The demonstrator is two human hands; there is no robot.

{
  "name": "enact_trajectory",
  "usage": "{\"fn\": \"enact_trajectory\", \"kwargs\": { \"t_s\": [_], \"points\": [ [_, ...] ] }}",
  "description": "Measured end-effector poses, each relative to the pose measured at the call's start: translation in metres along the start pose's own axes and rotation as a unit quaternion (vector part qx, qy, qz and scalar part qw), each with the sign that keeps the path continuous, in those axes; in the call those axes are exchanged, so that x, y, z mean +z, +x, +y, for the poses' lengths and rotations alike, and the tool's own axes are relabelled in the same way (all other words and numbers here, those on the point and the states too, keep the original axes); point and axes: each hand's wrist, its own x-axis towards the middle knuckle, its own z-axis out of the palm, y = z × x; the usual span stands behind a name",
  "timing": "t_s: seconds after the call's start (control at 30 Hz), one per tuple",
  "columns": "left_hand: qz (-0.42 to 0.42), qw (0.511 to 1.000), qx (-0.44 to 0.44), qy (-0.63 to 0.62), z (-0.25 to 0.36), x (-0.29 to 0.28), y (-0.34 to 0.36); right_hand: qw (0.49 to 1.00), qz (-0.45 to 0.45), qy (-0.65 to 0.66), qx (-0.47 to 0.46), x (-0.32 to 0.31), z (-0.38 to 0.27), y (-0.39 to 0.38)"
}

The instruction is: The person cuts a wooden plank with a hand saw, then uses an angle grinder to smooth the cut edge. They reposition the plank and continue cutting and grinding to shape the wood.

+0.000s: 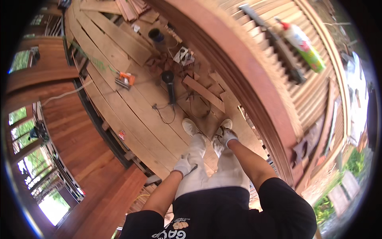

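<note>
My left hand [184,165], in a whitish work glove, is beside my left thigh. A small dark narrow shape [192,169] shows at its fingers; I cannot make out whether it is a tool or part of the glove. My right hand [228,136], gloved too, is lower down in front of my right shin. Dark patches show by its fingers, and their grip is too blurred to read. Beyond my shoes on the plank floor [139,115] lies a black power tool [169,85] with its cord. A reddish-brown board [205,94] lies right of it.
On the right, a long wooden beam [254,75] borders a slatted wood panel [294,85]. A white-and-green bottle [304,47] with a red cap and a dark metal bar [274,46] lie there. Floor items include an orange tool [126,79], a black bucket [155,35] and wood offcuts.
</note>
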Motion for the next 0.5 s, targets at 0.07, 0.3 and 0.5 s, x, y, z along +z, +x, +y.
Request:
{"fn": "enact_trajectory", "kwargs": {
  "t_s": [0.07,0.3,0.5],
  "points": [
    [0.015,0.999,-0.035,0.004,0.009,-0.001,0.027,0.997,0.000,-0.080,-0.006,0.014,0.008,0.078],
    [0.104,0.987,-0.078,-0.093,-0.004,-0.014,0.042,0.959,0.153,-0.234,-0.047,0.049,0.012,0.318],
    [0.136,0.983,-0.075,-0.099,-0.025,-0.016,0.044,0.949,0.192,-0.250,0.030,0.059,-0.017,0.397]
  ]
}}
